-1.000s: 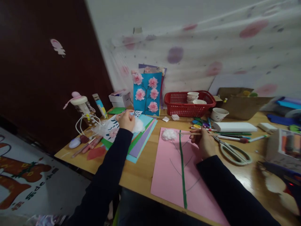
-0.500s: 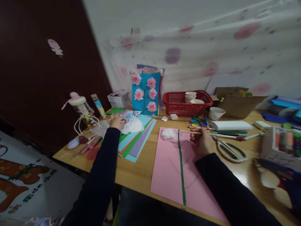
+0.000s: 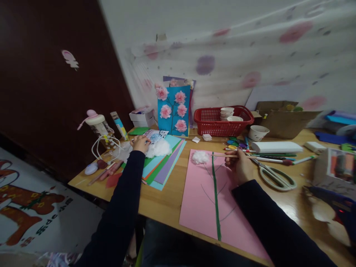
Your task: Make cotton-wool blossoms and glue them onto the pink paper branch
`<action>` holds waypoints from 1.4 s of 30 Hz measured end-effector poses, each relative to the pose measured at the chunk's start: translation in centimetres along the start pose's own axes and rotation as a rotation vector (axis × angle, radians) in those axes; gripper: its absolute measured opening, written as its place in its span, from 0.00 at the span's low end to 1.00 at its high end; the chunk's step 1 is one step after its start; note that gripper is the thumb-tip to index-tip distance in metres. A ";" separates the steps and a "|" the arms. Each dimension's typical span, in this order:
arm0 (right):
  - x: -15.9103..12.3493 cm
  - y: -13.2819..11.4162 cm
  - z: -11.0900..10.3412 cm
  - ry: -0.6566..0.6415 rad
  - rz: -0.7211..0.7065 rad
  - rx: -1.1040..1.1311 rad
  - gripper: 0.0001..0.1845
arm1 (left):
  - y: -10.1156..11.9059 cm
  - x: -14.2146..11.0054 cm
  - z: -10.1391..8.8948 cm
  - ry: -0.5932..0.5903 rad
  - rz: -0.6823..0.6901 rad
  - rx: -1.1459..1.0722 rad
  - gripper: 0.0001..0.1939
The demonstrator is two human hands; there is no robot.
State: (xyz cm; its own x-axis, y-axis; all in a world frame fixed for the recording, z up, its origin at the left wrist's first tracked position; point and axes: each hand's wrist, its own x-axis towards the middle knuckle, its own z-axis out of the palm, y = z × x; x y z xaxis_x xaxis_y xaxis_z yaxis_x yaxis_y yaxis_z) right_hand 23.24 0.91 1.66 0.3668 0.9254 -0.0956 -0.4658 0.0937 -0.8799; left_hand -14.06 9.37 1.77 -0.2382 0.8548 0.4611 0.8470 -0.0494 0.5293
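My left hand (image 3: 141, 143) is at the left edge of a heap of white cotton wool (image 3: 159, 149), its fingers curled in on the fluff; the fingertips are partly hidden. The heap lies on fanned sheets of coloured paper (image 3: 169, 168). In my right hand (image 3: 239, 165) is a thin wooden stick (image 3: 219, 155), held between the fingers with its tip at the top of a painted green stem (image 3: 215, 196). That stem and several thin pencil lines run over a pink sheet (image 3: 191, 207). A cotton tuft (image 3: 200, 157) sits at the sheet's upper left.
Scissors (image 3: 278, 178), a white paper cup (image 3: 258, 133) and pens lie to the right, near a hot glue gun (image 3: 333, 204). Behind stand a red basket (image 3: 211, 126) with cups and a blue card (image 3: 174, 105) with pink flowers. A bottle (image 3: 97, 124) is at left.
The whole view has shifted slightly, so things on the table appear a little farther right. My left hand stays at the cotton wool, and my right hand keeps the stick at the stem's top.
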 end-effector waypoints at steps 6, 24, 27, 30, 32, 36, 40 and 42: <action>-0.1 0.0 0.0 -0.008 -0.014 -0.002 0.17 | 1.0 1.2 -0.6 -0.069 -0.065 -0.345 0.15; -0.8 1.0 0.6 -0.152 -0.172 -0.156 0.26 | 12.3 -8.2 4.3 -0.459 0.144 -0.828 0.12; -0.6 1.4 0.5 -0.137 -0.211 -0.164 0.27 | 13.0 -9.0 4.5 -0.375 0.198 -0.745 0.07; -0.3 1.6 0.4 -0.102 -0.191 -0.149 0.26 | 13.5 -9.6 4.9 -0.314 0.212 -0.672 0.08; -0.2 1.6 0.4 -0.090 -0.186 -0.138 0.26 | 13.7 -10.1 5.3 -0.333 0.220 -0.627 0.10; -0.3 1.7 0.4 -0.073 -0.197 -0.169 0.26 | 14.0 -10.8 5.9 -0.394 0.320 -0.505 0.09; -0.4 2.2 0.1 -0.110 -0.266 -0.314 0.28 | 14.2 -10.7 6.0 -0.415 0.510 -0.335 0.06; -0.6 2.5 0.0 -0.145 -0.317 -0.409 0.29 | 14.2 -10.4 6.0 -0.436 0.603 -0.262 0.06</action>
State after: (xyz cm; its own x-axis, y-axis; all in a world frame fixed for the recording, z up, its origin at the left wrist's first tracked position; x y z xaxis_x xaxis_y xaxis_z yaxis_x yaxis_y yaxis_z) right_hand 21.87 0.62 -0.47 0.3098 0.9190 0.2440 0.0123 0.2527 -0.9675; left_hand 3.26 2.84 0.20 0.4806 0.7642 0.4302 0.6179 -0.6432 0.4522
